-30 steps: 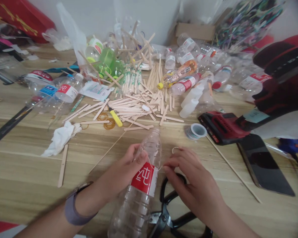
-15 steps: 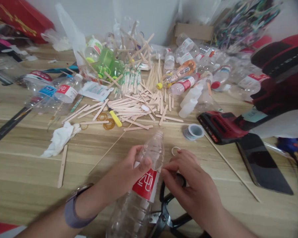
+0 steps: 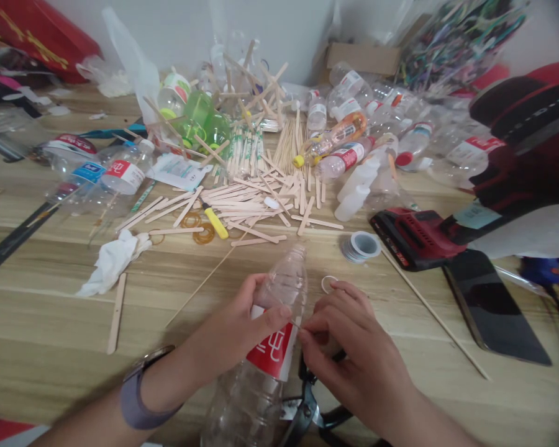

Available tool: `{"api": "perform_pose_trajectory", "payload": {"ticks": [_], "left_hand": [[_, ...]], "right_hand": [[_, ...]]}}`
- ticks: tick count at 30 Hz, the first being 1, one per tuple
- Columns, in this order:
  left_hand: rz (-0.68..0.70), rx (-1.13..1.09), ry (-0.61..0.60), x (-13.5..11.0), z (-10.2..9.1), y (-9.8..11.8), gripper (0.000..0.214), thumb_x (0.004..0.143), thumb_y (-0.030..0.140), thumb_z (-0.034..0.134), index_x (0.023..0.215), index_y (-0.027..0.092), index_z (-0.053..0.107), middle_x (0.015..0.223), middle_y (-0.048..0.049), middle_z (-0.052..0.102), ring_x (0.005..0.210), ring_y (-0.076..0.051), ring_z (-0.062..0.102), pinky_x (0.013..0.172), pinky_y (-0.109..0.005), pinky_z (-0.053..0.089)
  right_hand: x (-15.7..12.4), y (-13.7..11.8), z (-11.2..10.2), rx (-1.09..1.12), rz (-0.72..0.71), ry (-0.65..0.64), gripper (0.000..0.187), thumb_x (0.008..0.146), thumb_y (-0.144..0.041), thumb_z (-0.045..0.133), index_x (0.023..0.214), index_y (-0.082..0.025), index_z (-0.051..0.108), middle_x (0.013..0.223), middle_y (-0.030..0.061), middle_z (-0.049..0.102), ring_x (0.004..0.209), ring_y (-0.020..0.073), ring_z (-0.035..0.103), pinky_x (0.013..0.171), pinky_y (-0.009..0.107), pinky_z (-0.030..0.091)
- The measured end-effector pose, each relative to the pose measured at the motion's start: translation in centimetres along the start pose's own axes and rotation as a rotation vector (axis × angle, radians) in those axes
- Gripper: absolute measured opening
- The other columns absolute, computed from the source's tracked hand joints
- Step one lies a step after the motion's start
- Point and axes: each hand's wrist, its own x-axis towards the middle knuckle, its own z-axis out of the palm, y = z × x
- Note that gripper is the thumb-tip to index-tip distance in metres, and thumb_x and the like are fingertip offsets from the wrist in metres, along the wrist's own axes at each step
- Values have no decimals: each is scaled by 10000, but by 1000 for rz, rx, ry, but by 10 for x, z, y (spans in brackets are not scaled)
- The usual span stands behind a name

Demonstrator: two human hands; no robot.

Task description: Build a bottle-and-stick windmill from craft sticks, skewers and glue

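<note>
My left hand (image 3: 258,320) is wrapped round a clear plastic bottle (image 3: 246,397) with a red and white label, its thumb pressed on the upper edge of the label. The capless neck points away from me. Close to the bottle's right side, my right hand (image 3: 349,335) has thumb and forefinger pinched on a thin strand, whose material I cannot make out. A small pale ring (image 3: 328,284) shows just beyond its knuckles. Black-handled scissors (image 3: 307,403) lie beneath this hand, partly hidden by it.
Wooden craft sticks (image 3: 246,198) and a yellow-handled tool (image 3: 215,222) lie ahead. To the right are a grey spool (image 3: 361,247), a cordless power tool (image 3: 419,239), a phone (image 3: 498,307) and a thin skewer (image 3: 435,313). Crumpled tissue (image 3: 112,261) lies left; several bottles (image 3: 349,155) crowd the back.
My right hand's pinched fingertips have shifted slightly down beside the bottle, and the thin strand now shows against the label's top edge. My left hand keeps its hold, its thumb slightly shifted.
</note>
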Motion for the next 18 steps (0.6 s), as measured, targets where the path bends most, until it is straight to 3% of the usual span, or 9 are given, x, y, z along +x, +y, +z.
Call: {"api": "perform_pose_trajectory", "payload": {"ticks": [8,11,14,18], "left_hand": [[-36,-27,12,0,-1,1,490,866,489,572,1236,204,422,1087,-67,670,1087,-292,624,916,-401,458],[-29,-48,10,0,-2,0,473,862,486,581,1218,199,460,1102,-73,675,1074,-287,628,922,-406,459],[58,-143,33,-2,-4,0,514,860,496,593,1271,216,463,1131,-70,680,1065,-273,636,898,-387,485],[188,-227,175,-6,-6,0,551,815,469,661,1302,278,488,1171,-40,680,1084,-266,632,875,-353,516]], "right_hand": [[-1,1,0,67,-25,-44,134,876,-97,577,797,-205,569,692,-43,584,700,129,562,998,384,343],[-2,3,0,63,-39,-21,88,880,-121,605,898,-207,598,834,-9,633,824,151,596,1013,400,338],[-2,6,-5,16,-59,45,129,893,-152,606,1008,-209,595,999,44,639,990,186,587,975,390,390],[2,19,-21,-143,-25,152,97,919,-170,571,1007,-198,600,1017,82,652,1023,215,601,889,372,461]]}}
